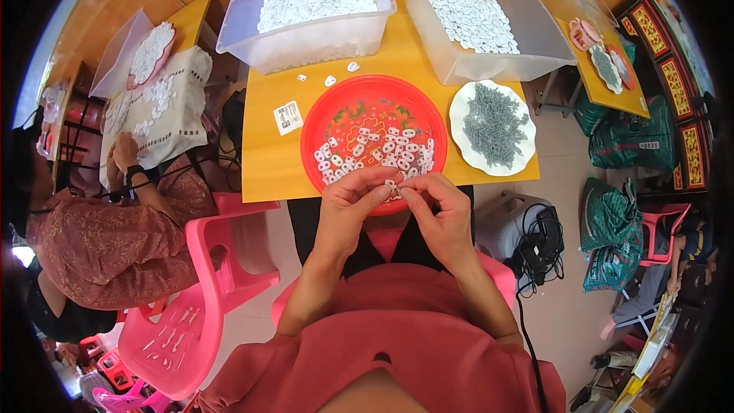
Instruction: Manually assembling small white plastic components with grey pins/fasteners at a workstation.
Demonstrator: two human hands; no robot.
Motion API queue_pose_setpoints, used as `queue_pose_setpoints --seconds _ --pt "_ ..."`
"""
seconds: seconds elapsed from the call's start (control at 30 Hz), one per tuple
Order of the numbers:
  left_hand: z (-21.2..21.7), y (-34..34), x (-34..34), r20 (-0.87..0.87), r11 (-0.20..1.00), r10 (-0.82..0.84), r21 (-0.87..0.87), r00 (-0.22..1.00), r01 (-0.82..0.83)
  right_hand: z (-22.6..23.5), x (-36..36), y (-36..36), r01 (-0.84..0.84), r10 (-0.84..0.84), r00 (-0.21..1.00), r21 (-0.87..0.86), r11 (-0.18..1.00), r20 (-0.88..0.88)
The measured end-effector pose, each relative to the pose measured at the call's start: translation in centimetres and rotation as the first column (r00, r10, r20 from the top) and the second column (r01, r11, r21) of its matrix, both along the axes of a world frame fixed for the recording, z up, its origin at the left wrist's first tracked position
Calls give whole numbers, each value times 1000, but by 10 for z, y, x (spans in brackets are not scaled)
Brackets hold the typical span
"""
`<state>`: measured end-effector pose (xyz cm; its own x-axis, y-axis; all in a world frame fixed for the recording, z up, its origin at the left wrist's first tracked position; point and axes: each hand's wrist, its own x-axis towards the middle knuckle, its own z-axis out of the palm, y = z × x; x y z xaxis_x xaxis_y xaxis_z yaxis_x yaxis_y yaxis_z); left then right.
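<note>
Two hands (397,210) pinching one white clip (393,188); two tubs (306,38), two plates (373,107).

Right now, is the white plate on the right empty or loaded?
Loaded: the white plate carries a heap of small grey parts across its middle.

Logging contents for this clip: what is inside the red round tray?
The red round tray holds small white plastic pieces, clustered toward its near side. Both hands cover its near rim, so anything lying there cannot be seen.
</note>
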<state>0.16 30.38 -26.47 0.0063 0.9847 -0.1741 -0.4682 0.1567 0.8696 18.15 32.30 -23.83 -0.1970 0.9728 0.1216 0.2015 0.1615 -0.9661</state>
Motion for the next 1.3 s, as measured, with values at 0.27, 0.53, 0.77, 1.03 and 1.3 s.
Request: queue_pose_setpoints --seconds 0.27,0.53,0.77,1.03,1.3 --pt "0 -1 3 -20 1000 9 21 1000 -8 3 -3 -2 0 0 1000 -40 999 -14" --pt "1 -3 10 -133 995 53 86 990 -41 -4 -2 -1 19 -19 999 14 1000 36" --pt "-1 -4 18 -306 986 142 133 941 -106 -9 -8 2 52 -68 993 171 984 92" --pt "-6 -1 10 -135 993 114 38 984 -110 -3 -6 2 27 -34 996 79 996 78" --pt "1 -3 5 -289 998 58 43 956 -47 1 -3 2 31 -41 994 102 994 96"
